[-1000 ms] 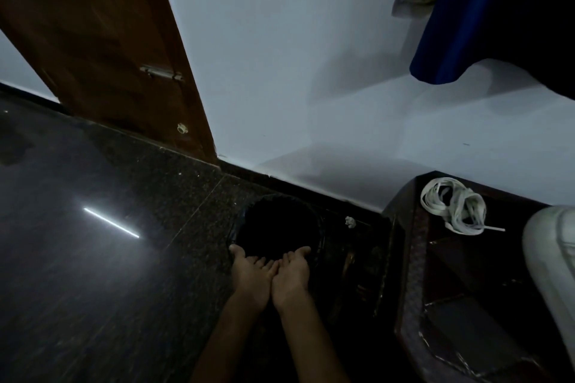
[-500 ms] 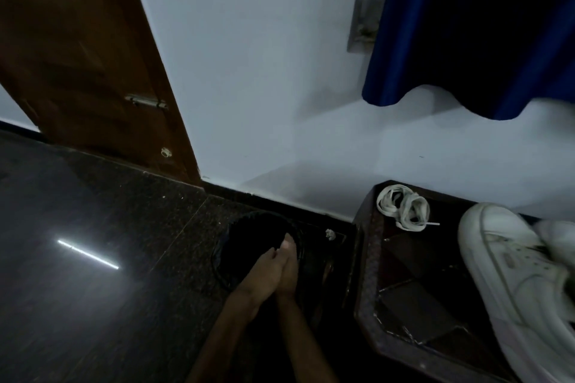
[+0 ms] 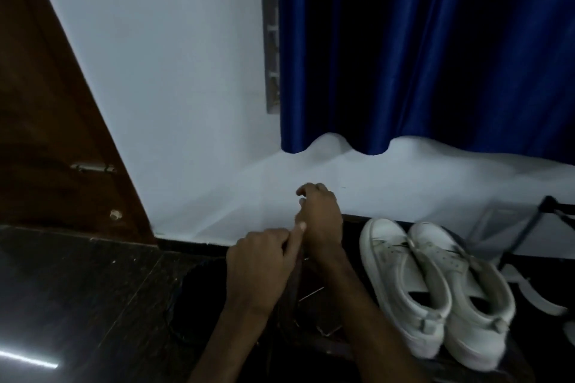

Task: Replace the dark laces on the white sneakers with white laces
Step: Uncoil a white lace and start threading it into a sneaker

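Our two hands are close together, and we cannot tell if they hold anything. Our left hand (image 3: 261,267) has its fingers curled, with one finger poking up to touch our right hand (image 3: 320,221). Our right hand sits just past the left one, with its fingers bent loosely. It is dark and blurry there, so a lace could be hiding in them.

Just to the right of our hands stand the white sneakers (image 3: 435,295). They sit side by side, touching, on a dark table (image 3: 351,242), with toes away from us and heels toward us. We think they are put that way so the lace holes face up and are easy to reach. We see no white laces from here. We cannot make out dark laces on the shoes either, only small dark marks near the holes.
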### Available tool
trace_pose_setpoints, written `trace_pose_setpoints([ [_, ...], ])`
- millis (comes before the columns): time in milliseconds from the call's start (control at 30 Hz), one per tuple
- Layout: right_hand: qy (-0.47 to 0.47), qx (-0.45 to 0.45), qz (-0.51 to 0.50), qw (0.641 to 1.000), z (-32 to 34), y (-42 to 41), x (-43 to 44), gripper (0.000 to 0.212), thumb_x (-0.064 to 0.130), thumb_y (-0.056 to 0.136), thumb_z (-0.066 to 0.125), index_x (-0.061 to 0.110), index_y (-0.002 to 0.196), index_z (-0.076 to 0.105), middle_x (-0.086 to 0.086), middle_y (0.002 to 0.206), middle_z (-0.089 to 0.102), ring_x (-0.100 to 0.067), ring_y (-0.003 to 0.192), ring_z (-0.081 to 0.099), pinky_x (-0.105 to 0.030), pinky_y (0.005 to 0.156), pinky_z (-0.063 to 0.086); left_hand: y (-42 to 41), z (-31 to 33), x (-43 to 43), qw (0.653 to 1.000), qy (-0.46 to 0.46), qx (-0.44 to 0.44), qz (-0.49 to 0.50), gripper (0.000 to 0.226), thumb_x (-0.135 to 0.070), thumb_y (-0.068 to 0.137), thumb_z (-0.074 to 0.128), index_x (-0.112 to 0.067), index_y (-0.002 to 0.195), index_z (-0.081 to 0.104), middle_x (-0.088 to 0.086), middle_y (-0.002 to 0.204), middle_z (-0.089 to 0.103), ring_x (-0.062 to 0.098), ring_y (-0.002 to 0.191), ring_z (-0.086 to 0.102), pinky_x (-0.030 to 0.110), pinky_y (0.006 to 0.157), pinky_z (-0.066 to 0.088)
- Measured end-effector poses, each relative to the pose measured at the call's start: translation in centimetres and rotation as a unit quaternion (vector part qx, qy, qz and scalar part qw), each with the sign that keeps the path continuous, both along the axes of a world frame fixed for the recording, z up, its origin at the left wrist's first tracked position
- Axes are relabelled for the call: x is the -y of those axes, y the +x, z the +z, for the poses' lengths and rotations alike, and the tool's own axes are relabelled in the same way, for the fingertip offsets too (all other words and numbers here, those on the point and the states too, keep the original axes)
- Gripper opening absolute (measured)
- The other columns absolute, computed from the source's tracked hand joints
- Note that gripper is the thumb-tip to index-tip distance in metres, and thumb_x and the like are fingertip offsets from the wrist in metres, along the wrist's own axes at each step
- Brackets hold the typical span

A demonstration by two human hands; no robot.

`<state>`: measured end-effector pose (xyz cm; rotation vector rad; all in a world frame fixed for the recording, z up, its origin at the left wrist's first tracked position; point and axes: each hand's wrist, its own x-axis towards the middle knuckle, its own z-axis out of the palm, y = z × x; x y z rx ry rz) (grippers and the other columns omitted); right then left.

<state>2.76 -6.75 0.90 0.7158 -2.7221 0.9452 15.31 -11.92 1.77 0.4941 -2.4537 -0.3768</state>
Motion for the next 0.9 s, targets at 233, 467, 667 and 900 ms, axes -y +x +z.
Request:
trace_pose_setpoints([
  [233,0.289,0.022,0.006,0.957,-4.2,0.3,-5.7,0.034,0.020,0.095,0.051,0.012,0.128,0.052,-0.010,0.133,0.050,-0.029,0.122,0.045,-0.037,0.093,0.046,-1.5,-6.9,-5.3,0.991,0.067,0.107,-0.037,0.030,-0.026,0.085,0.061,-0.022,0.115,0.058,-0.003,0.114,0.066,0.020,0.106,0.064,0.038,0.084,0.052],
  [467,0.251,-0.027,-0.031,0.967,-3.9,1.4,-7.2,0.028,0.009,0.096,0.044,0.014,0.119,0.058,-0.008,0.124,0.057,-0.025,0.112,0.060,-0.036,0.082,0.051,-1.4,-11.4,-6.6,0.983,-0.008,0.175,-0.049,0.060,-0.041,0.070,0.040,-0.014,0.113,0.071,0.004,0.119,0.069,0.020,0.110,0.067,0.041,0.098,0.029],
  [667,0.091,-0.057,-0.025,0.994,1.8,0.0,-10.0,0.014,0.015,0.093,0.053,0.010,0.099,0.065,-0.010,0.102,0.067,-0.028,0.093,0.065,-0.033,0.076,0.048,-1.6,-11.6,-6.9,0.982,0.004,0.187,-0.034,0.051,-0.046,0.083,0.040,-0.021,0.116,0.069,-0.004,0.124,0.066,0.015,0.119,0.061,0.040,0.107,0.040],
  [900,-0.190,0.059,-0.047,0.979,4.6,-2.5,-17.3,0.016,0.025,0.085,0.073,0.013,0.075,0.070,0.003,0.060,0.067,-0.016,0.055,0.064,-0.027,0.058,0.052,-1.9,-10.5,-7.7,0.976,0.072,0.202,-0.025,0.058,-0.055,0.099,0.021,-0.024,0.146,0.036,-0.004,0.158,0.028,0.012,0.148,0.018,0.041,0.121,0.007],
])
